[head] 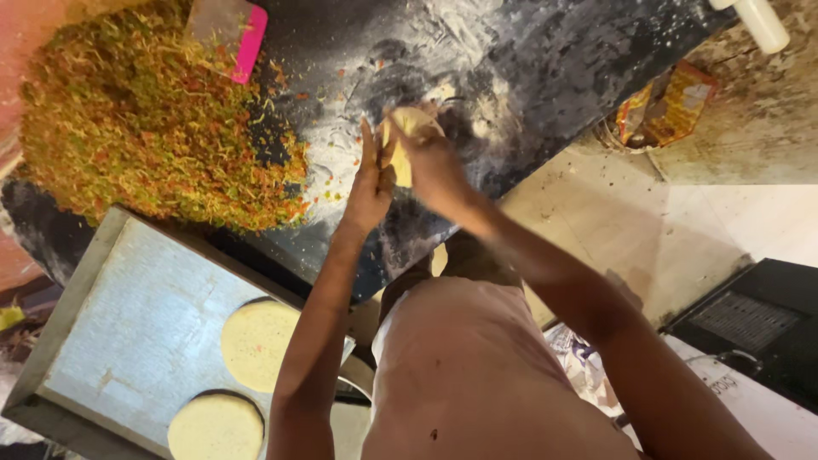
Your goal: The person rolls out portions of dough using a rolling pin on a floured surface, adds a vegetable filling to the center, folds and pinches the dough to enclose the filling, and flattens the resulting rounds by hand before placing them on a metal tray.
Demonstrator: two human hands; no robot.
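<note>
1. Head view, looking down — both hands meet over a dark counter (545, 77) dusted with white flour.
2. Left hand (372, 175): fingers straight and pointing up-frame, palm pressed flat against the side of a pale dough piece (407, 136). Not curled around it.
3. Right hand (436, 166): cupped over the dough from the other side, fingers wrapped on it. The dough is pinched between the two hands, just above the floured patch; whether it touches the counter cannot be told.
4. Up-frame left of the hands — a large heap of shredded filling (145, 119), green, orange and yellow, spread on the counter. Loose shreds lie scattered near the hands.
5. A pink scraper (237, 34) rests at the top edge of the heap, partly blurred.
6. Lower left: a grey metal tray (128, 324) with a raised rim, holding two flat round dough discs (256, 341), one near the tray's middle and one at its lower edge, apart from each other.
7. Upper right, off the counter: a crumpled orange wrapper (669, 106) on a stained surface, and a white cylinder (758, 21) at the frame corner.
</note>
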